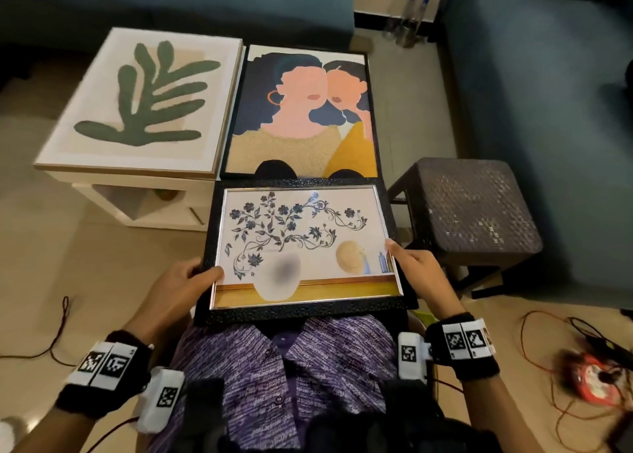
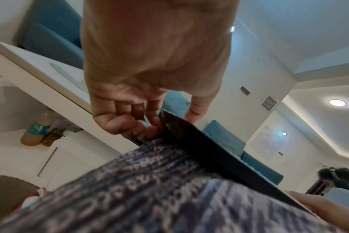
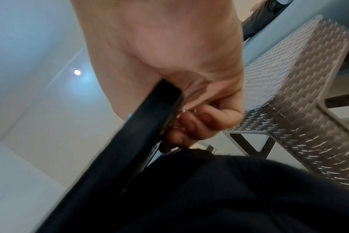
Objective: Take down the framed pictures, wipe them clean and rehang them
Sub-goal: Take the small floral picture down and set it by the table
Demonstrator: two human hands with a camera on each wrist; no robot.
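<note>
Frame: you had the floral picture (image 1: 301,247), black surround with a silver inner rim, lying face up across your lap, its far edge just short of the white table (image 1: 137,192).
Left hand: your left hand (image 1: 181,288) pinched the picture's left edge near the near corner, thumb on the glass side, fingers (image 2: 130,126) curled underneath.
Right hand: your right hand (image 1: 416,271) gripped the right edge the same way, thumb on top by the silver rim, fingers (image 3: 191,126) tucked under the black moulding.
Cloth: no wiping cloth showed in any view, so by my reading you were only steadying the picture, with the wiping yet to come.
Doing it well: you wanted it level on both thighs, one hand kept on an edge while the other wiped, and thumbs off the glass to spare it fresh smears.
Risk: a lap was a soft rest, and the picture could have tipped off your knees towards the floor.
Table: the leaf print (image 1: 144,99) lay flat along the table's left side, the two-figure portrait (image 1: 301,110) beside it at the right edge, touching or nearly so.
Room: a dark woven stool (image 1: 476,206) stood just right of your knees, blue sofas beyond and to the right, and cables on the pale tile floor.
</note>
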